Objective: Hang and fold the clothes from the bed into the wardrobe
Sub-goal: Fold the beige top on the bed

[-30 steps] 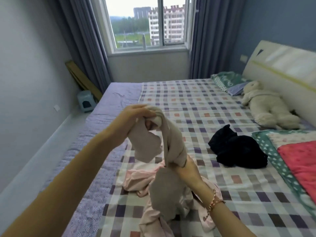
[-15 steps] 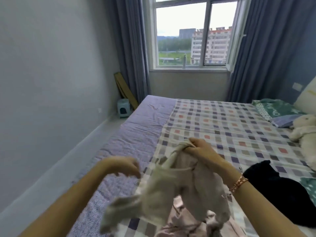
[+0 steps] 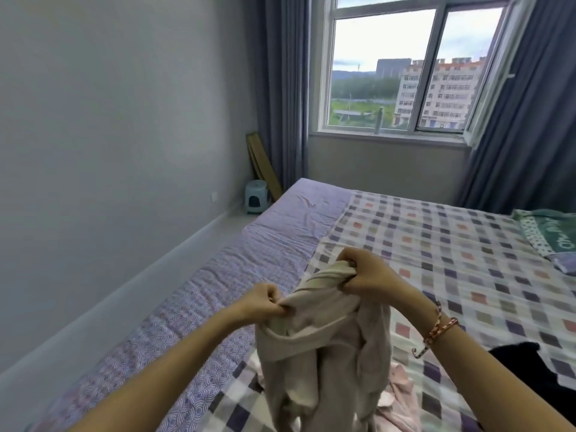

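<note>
Hanging gripped between left hand [image 3: 263, 302] and right hand [image 3: 364, 272]: beige garment [image 3: 318, 353].

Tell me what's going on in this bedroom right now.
A person is sorting laundry at the bed. Both hands hold a beige garment up off the covers: the left hand pinches one edge, and the right hand grips a bunched part a little higher. A pink garment lies on the bed beneath it, and a black garment lies off to the right. Nothing is folded yet, and no wardrobe is in view.
</note>
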{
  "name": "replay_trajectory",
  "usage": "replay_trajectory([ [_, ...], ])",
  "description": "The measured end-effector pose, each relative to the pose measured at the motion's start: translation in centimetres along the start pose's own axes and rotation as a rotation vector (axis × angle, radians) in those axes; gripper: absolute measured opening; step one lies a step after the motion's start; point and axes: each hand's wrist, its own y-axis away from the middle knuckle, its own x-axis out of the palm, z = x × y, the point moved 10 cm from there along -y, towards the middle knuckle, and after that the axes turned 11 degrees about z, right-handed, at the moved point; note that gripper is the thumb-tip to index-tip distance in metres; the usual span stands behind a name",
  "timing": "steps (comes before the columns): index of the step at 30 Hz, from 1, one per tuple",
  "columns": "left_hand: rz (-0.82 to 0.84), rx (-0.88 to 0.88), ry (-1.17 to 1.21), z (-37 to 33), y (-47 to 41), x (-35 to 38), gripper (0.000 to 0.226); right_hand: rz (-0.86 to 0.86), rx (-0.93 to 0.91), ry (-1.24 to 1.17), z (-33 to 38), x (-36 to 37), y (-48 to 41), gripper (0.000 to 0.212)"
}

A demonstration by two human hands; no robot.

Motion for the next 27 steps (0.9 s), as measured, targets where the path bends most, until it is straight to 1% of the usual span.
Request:
replay_trajectory([
  [3,-0.186,-0.017,-0.165,-0.4,0.2,-3.9,0.030,0.002,0.115,0.185,-3.2,-0.5,0.2,0.026],
  [6,-0.309,-0.014,-0.270,-2.3,1.3,-7.3,0.029,0.011,0.189,0.258,-5.0,-0.2,0.5,0.026],
  [7,-0.356,-0.027,-0.289,-3.0,1.8,-8.6,0.027,-0.013,0.222,0.295,-5.3,-0.5,0.8,0.026],
  [9,-0.492,-0.053,-0.311,-4.2,3.2,-11.9,0.019,-0.128,0.311,0.355,-6.1,-2.1,1.3,0.028],
  [10,-0.560,-0.064,-0.318,-4.6,4.1,-13.5,0.016,-0.193,0.369,0.272,-7.1,-2.9,1.6,0.029],
  [11,-0.616,-0.079,-0.338,-5.0,5.0,-14.9,0.016,-0.245,0.427,0.087,-8.3,-3.6,2.1,0.027],
  [12,-0.656,-0.106,-0.364,-5.0,5.7,-16.0,0.017,-0.285,0.471,-0.160,-9.4,-3.7,2.6,0.023],
  [13,-0.670,-0.145,-0.393,-4.8,6.2,-17.1,0.018,-0.309,0.493,-0.370,-9.9,-3.5,2.9,0.018],
  [14,-0.655,-0.180,-0.412,-4.5,6.3,-17.5,0.018,-0.306,0.500,-0.484,-10.0,-3.2,2.9,0.015],
  [15,-0.622,-0.205,-0.411,-4.1,6.4,-17.9,0.019,-0.298,0.487,-0.493,-9.5,-3.1,2.6,0.016],
  [17,-0.572,-0.223,-0.389,-3.3,6.1,-18.0,0.021,-0.293,0.426,-0.409,-8.0,-3.3,1.7,0.021],
  [21,-0.588,-0.145,-0.410,-3.2,6.7,-19.5,0.031,-0.273,0.335,-0.221,-5.6,-3.5,0.2,0.023],
  [22,-0.581,-0.126,-0.362,-2.8,7.1,-19.9,0.034,-0.271,0.311,-0.180,-5.1,-3.8,0.0,0.023],
  [24,-0.527,-0.096,-0.191,-1.6,7.4,-20.1,0.037,-0.274,0.252,-0.143,-4.3,-4.6,-0.4,0.024],
  [25,-0.481,-0.088,-0.100,-0.9,7.4,-19.9,0.033,-0.261,0.227,-0.181,-4.2,-4.9,-0.6,0.025],
  [26,-0.441,-0.084,-0.041,-0.3,7.6,-19.7,0.027,-0.215,0.204,-0.286,-4.1,-4.8,-0.9,0.025],
  [27,-0.410,-0.088,-0.010,0.2,7.9,-19.4,0.021,-0.131,0.187,-0.436,-3.9,-4.4,-1.1,0.029],
])
